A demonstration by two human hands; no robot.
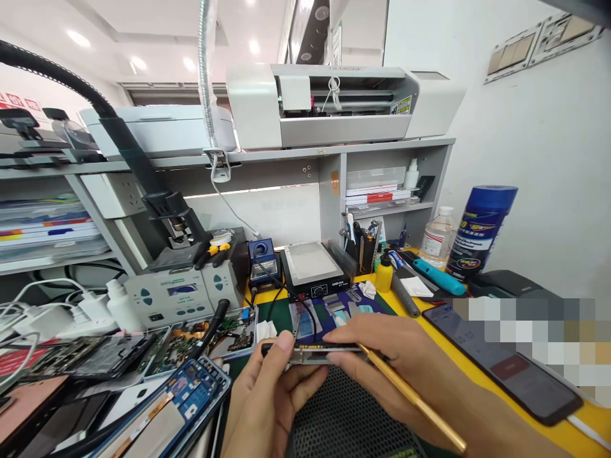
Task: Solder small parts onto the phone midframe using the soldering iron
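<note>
In the lower middle, a thin phone (310, 355) is seen edge-on, level, with metallic and gold bits along its side. My left hand (267, 397) is closed round its left end, thumb on top and fingers beneath. My right hand (391, 353) pinches the right part between thumb and fingers. A slim gold rod-shaped hand tool (415, 401) also lies in my right hand, slanting down to the right; its tip is hidden. Below both hands is a black perforated mat (344, 416). What is inside the phone cannot be made out.
Opened phones and circuit boards (186, 343) crowd the left. Behind stand a grey control station (184, 292), a flat heating plate (312, 264) and a yellow bottle (384, 273). A phone showing a timer (501, 362) and a blue spray can (482, 232) are at the right.
</note>
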